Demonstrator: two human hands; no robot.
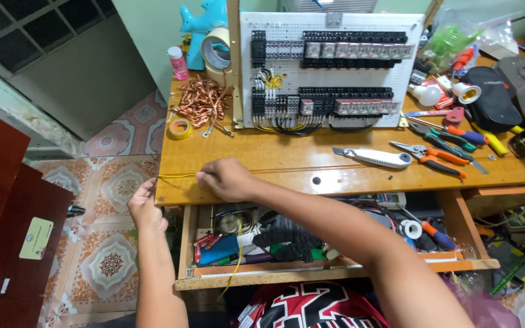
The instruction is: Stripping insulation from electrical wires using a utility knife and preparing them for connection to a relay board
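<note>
A thin yellow wire (177,176) is stretched level just above the front left corner of the wooden desk (287,158). My left hand (146,205) pinches its left end, off the desk's left edge. My right hand (227,178) pinches the other end over the desk front, fingers closed. More of the wire hangs down past the open drawer (335,270). Behind, a white perforated panel (329,70) with black terminal blocks, relays and wire bundles stands upright on the desk.
A heap of copper wire (202,100), tape rolls (180,128) and a pink bottle (178,63) sit at the back left. A utility knife (373,157), pliers (429,155) and screwdrivers (451,130) lie to the right. The drawer holds tools and cables. Dark red cabinets (1,212) stand left on the tiled floor.
</note>
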